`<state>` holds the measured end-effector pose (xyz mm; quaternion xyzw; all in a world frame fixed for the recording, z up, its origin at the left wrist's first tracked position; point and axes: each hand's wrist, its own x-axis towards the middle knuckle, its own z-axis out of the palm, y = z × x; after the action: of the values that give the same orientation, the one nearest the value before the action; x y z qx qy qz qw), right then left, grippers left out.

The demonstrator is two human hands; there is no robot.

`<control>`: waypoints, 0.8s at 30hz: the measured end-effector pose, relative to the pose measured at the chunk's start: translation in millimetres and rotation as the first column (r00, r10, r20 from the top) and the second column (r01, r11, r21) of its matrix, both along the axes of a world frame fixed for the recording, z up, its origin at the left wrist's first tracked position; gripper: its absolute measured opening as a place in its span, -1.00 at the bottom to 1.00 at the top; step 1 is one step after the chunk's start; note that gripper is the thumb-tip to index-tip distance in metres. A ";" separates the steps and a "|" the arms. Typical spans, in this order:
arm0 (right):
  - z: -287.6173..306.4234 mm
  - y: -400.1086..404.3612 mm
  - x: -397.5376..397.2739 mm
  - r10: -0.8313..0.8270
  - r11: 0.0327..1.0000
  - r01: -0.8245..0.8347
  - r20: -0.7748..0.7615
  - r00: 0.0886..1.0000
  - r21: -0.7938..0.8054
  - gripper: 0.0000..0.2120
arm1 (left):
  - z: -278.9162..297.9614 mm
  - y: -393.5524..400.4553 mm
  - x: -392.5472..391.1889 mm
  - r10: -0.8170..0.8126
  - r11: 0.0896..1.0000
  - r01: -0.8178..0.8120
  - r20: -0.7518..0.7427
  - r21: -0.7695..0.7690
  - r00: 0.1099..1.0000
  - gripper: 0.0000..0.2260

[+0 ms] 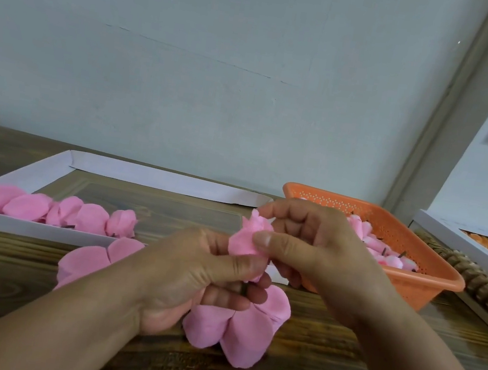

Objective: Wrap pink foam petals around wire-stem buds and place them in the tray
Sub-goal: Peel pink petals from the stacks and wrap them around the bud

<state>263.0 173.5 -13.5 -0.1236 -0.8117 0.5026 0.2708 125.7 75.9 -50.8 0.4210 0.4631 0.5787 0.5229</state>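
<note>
between both hands – left hand (192, 275) and right hand (300, 243) – a pink bud (247, 238) sits pinched, loose petals (241, 332) just below the grip.

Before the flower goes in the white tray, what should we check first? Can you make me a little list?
1. Both hands on the flower: ok. The left hand grips its base and the right hand pinches the pink petal.
2. Petal wrapped all the way round the bud: cannot tell, fingers hide it.
3. Wire stem held firm: cannot tell, only a dark bit shows between the left fingers.
4. Room in the white tray: ok, the finished flowers sit in a row along its near side, with bare space behind.
5. More petals ready: ok, loose petals lie on the table under the hands.
6. More buds ready: ok, the orange basket holds some.
</note>
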 end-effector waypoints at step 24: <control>-23.7 -4.0 -17.2 -0.264 0.904 0.377 -0.428 0.864 0.203 -0.80 | 1.7 8.0 -3.9 0.057 0.996 -0.081 0.432 0.036 0.900 -0.68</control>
<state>245.8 169.5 -37.2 -0.1157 -0.7715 0.3442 0.5224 121.8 83.9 -49.1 0.2799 0.3353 0.6877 0.5800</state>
